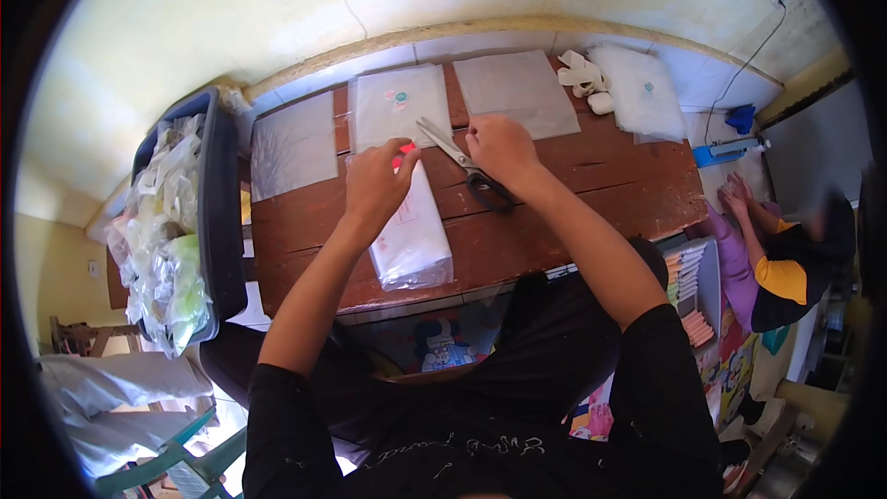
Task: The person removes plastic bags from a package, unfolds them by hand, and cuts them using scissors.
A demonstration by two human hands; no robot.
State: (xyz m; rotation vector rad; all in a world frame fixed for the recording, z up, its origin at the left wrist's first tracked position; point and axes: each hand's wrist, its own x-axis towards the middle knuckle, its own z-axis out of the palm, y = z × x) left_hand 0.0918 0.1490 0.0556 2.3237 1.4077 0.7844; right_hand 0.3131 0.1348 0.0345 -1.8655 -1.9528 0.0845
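Observation:
My left hand (377,183) is closed at the far end of a long white plastic packet (411,236), thumb and fingers around a bright red patch there. The packet lies lengthwise on the brown wooden table (591,208), its clear end towards me. My right hand (504,150) is curled, fingertips together; whatever it may hold is hidden. Just left of it and partly under it, a pair of scissors (453,150) with black handles lies on the table, blades pointing away to the left. Beyond my hands lies a stack of clear plastic bags (374,97) with small printed marks.
More flat plastic bags (300,148) and sheets (517,83) line the table's back. White strips (580,74) lie near another bag stack (637,97). A dark tub (226,212) of crumpled plastic stands left. A person (785,259) sits right, beside a blue device (725,152) and a crate (707,286) of packets.

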